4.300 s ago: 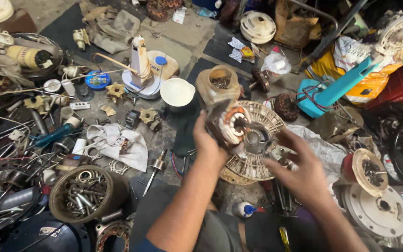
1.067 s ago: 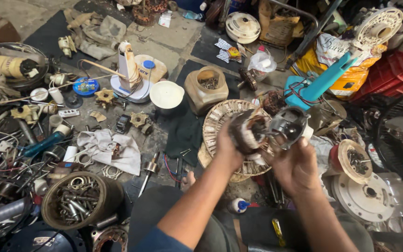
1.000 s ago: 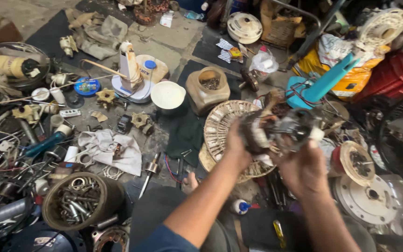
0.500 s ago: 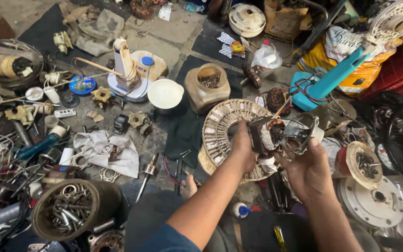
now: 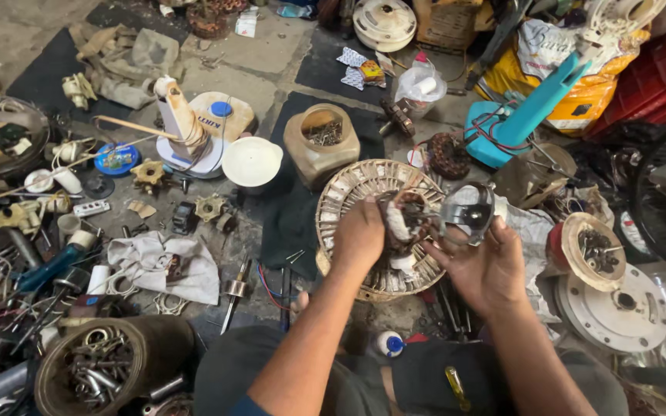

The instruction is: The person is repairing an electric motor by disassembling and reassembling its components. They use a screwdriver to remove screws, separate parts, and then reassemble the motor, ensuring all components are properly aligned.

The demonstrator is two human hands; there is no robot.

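My left hand (image 5: 358, 233) grips a small fan motor core (image 5: 402, 223) with white and copper windings, held above a round slotted fan cover (image 5: 356, 189) that lies on the ground. My right hand (image 5: 484, 266) holds a shiny metal motor end cap (image 5: 468, 213) just to the right of the core. The two parts are a little apart. Both forearms reach up from the bottom of the view.
A tan plastic jar of screws (image 5: 321, 142) and a white lid (image 5: 251, 161) lie left of the cover. A tin of bolts (image 5: 98, 370) sits lower left, a white rag (image 5: 165, 264) beside it. A teal fan stand (image 5: 514, 123), a round motor plate (image 5: 614, 312) and a red crate (image 5: 660, 85) crowd the right.
The motor, held whole before, has been parted: the metal end cap is now in my right hand, away from the core in my left. Both hands have dropped slightly.
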